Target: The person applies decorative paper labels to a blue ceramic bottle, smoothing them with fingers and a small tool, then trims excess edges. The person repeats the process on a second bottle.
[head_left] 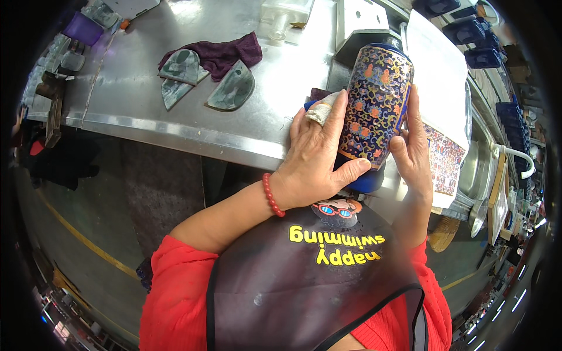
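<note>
A dark blue vase (376, 105) covered in orange, yellow and blue floral pattern lies tilted over the table edge, its base toward me. My left hand (313, 153) presses along its left side, thumb across the pattern near the lower end; a whitish wrap covers one finger. Along the right side, my right hand (413, 149) holds the vase, fingers pointing up and thumb bent against it. Both hands grip it between them. Beside the right hand, a printed pattern sheet (446, 161) with similar flowers rests on white paper (436, 70).
On the metal table (134, 88) at left lie a purple cloth (243, 52) and several green-grey curved scraper-like pieces (233, 86). A clear plastic container (284, 20) stands at the back. At right are a metal basin (477, 169) and several blue vases (483, 57).
</note>
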Available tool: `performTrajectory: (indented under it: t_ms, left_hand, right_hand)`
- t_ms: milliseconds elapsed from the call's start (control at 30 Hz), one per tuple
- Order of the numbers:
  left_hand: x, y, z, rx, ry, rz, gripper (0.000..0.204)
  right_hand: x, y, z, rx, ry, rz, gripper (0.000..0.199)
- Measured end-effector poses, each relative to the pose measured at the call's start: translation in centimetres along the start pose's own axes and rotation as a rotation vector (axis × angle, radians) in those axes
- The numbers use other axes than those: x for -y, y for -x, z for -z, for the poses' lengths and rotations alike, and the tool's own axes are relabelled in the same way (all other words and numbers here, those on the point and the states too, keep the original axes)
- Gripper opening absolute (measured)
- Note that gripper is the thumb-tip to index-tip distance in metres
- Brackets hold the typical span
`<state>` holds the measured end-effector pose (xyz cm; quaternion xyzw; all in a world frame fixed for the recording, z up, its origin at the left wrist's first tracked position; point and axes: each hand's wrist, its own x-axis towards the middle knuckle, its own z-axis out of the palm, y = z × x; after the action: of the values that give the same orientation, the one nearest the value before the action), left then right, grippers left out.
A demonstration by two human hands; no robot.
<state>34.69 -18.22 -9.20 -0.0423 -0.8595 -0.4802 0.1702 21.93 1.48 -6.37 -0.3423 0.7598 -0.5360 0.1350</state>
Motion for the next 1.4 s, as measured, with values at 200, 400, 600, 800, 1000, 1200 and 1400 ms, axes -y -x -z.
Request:
performTrajectory:
  t_ms: [200,400,600,800,1000,1200,1400]
  left_hand:
    - [0.3,0.0,0.2,0.028,0.068,0.005,0.101]
    - [0.6,0.4,1.0,0.081,0.129,-0.001,0.098]
    - [2.1,0.4,1.7,0.114,0.191,-0.054,0.092]
    - [2.5,0.9,1.2,0.027,0.217,-0.092,0.084]
    - [2.1,2.9,1.0,-0.181,-0.200,-0.256,0.054]
    - [2.2,4.0,0.2,-0.191,-0.195,-0.265,0.050]
    - [2.1,4.0,0.0,-0.211,-0.161,-0.300,0.053]
  right_hand:
    - [0.0,0.0,-0.1,-0.012,0.010,0.005,0.099]
    - [0.3,0.0,-0.1,-0.007,0.008,-0.019,0.103]
    - [0.3,0.0,-0.1,-0.013,0.044,-0.004,0.104]
    - [0.8,0.1,0.2,-0.039,0.121,-0.011,0.103]
    - [4.9,2.2,0.1,-0.056,0.717,0.369,0.070]
    - [7.4,4.8,-2.6,0.135,0.954,0.280,0.068]
    - [7.4,4.5,-2.9,0.124,0.958,0.322,0.068]
